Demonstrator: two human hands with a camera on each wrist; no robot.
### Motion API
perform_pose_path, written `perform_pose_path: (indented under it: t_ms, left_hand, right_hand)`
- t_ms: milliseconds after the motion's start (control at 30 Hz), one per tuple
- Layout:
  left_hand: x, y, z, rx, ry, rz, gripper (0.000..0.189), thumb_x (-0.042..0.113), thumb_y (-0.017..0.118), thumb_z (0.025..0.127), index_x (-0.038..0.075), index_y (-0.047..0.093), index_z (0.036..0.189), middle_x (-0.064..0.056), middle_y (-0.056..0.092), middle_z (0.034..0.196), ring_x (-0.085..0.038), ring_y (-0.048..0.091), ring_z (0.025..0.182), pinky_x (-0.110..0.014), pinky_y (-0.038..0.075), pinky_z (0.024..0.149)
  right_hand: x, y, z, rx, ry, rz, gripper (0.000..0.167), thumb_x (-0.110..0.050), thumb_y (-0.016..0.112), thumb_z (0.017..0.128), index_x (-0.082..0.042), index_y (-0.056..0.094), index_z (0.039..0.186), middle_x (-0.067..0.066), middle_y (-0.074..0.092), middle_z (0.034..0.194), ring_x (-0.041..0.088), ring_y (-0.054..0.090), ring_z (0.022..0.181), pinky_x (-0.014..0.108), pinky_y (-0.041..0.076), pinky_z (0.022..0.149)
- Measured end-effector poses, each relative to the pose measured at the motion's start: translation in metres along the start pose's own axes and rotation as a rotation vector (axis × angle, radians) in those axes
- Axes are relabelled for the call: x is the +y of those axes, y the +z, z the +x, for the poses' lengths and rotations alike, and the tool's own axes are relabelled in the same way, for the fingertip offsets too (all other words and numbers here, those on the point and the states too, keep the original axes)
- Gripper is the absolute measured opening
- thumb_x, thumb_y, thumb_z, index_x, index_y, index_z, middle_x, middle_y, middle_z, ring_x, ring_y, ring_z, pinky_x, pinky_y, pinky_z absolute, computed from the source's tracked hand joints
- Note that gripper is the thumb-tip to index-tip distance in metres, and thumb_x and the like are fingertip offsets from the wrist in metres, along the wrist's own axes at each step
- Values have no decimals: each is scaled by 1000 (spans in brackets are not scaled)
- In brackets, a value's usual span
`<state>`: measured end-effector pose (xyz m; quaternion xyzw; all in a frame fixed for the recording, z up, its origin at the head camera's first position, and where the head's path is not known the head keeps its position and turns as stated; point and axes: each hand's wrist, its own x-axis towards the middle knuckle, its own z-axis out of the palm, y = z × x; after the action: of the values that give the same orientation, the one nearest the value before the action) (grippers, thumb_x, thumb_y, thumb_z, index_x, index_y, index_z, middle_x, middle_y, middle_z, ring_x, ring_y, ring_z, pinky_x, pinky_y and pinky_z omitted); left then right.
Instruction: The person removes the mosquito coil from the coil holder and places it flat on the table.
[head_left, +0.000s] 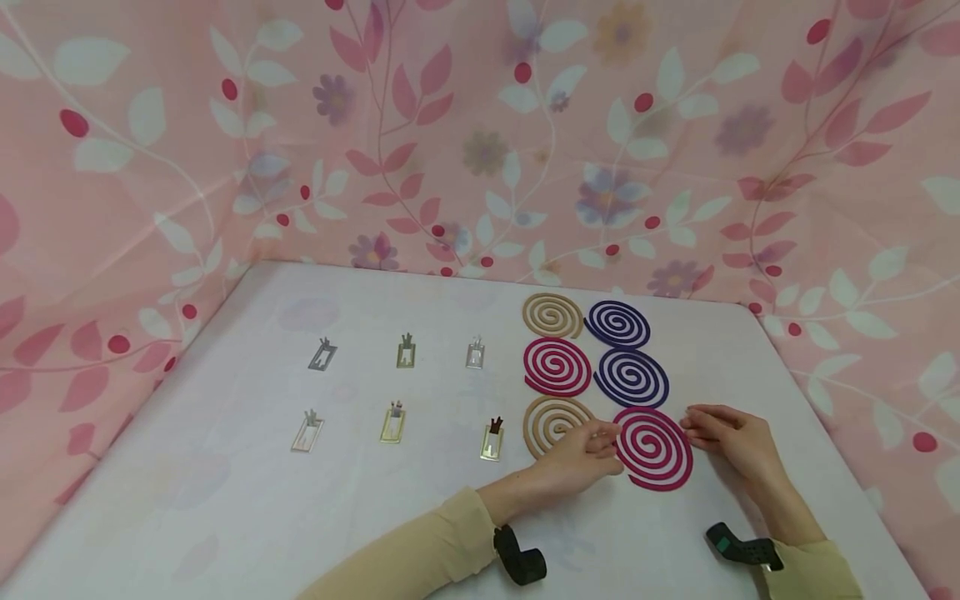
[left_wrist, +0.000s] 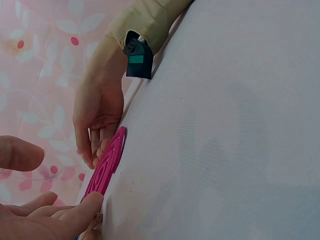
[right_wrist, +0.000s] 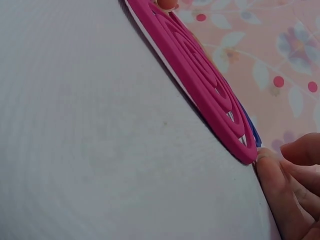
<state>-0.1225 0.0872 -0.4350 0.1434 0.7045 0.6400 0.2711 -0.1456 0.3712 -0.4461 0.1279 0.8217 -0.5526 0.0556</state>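
Observation:
A magenta mosquito coil [head_left: 653,448] lies flat on the white table at the front right, between the two hands. My left hand [head_left: 573,458] reaches to its left edge with the fingertips touching it; in the left wrist view the thumb stands apart from the fingers. On the opposite edge, my right hand [head_left: 731,437] rests its fingertips against the rim, as the right wrist view also shows. Partly under my left hand's side is a tan coil [head_left: 542,427]. Directly behind the magenta coil lies a blue coil [head_left: 632,377].
Farther back are another magenta coil [head_left: 557,367], a tan coil [head_left: 552,315] and a blue coil [head_left: 617,323], in two columns. Several small metal coil stands stand in two rows to the left, the nearest a gold stand [head_left: 491,442]. Patterned pink cloth [head_left: 480,167] encloses the table.

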Motion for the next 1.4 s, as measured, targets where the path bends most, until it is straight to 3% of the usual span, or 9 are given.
perform_pose_path:
  t_ms: [367, 700, 933, 1167, 1300, 1400]
  left_hand:
    - [-2, 1, -1, -2, 10, 42, 45, 14, 65, 94, 8, 54, 138, -9, 59, 140, -19, 58, 129, -26, 49, 104]
    - [-3, 2, 0, -8, 9, 41, 44, 14, 66, 95, 7, 55, 137, -10, 58, 140, -21, 57, 130, -28, 49, 105]
    - [-2, -4, 0, -19, 63, 88, 46, 16, 64, 96, 10, 52, 140, -10, 56, 144, -21, 56, 131, -28, 49, 105]
    - [10, -34, -4, 30, 168, 150, 48, 15, 62, 95, 12, 51, 142, -9, 55, 146, -25, 56, 131, -26, 50, 102]
    - [19, -64, -22, 93, 258, 189, 48, 11, 59, 97, 11, 50, 144, -13, 53, 147, -31, 53, 133, -34, 48, 107]
    - [24, -90, -39, 168, 327, 279, 49, 7, 59, 98, 10, 49, 146, -12, 49, 151, -30, 49, 138, -40, 46, 109]
  right_hand:
    - [7, -6, 4, -12, 5, -1, 64, -38, 54, 103, 13, 43, 140, -8, 74, 90, 7, 74, 81, 24, 60, 76]
    - [14, -12, 7, -43, -3, 72, 64, -36, 53, 104, 15, 41, 140, -9, 75, 89, 8, 74, 84, 25, 60, 77]
    - [13, -10, 6, -37, -6, 95, 62, -34, 52, 104, 15, 41, 140, -9, 75, 89, 8, 74, 83, 25, 60, 77]
    - [6, -12, 4, 16, -12, 210, 65, -40, 57, 101, 8, 41, 142, -13, 74, 93, 9, 74, 84, 24, 60, 76]
    - [0, -17, 0, 111, -67, 218, 55, -39, 59, 100, 0, 49, 137, -18, 72, 93, 3, 72, 84, 18, 59, 73]
    - [-7, -18, -3, 188, -121, 215, 39, -34, 62, 99, -9, 59, 128, -21, 71, 95, -3, 69, 85, 12, 56, 73]
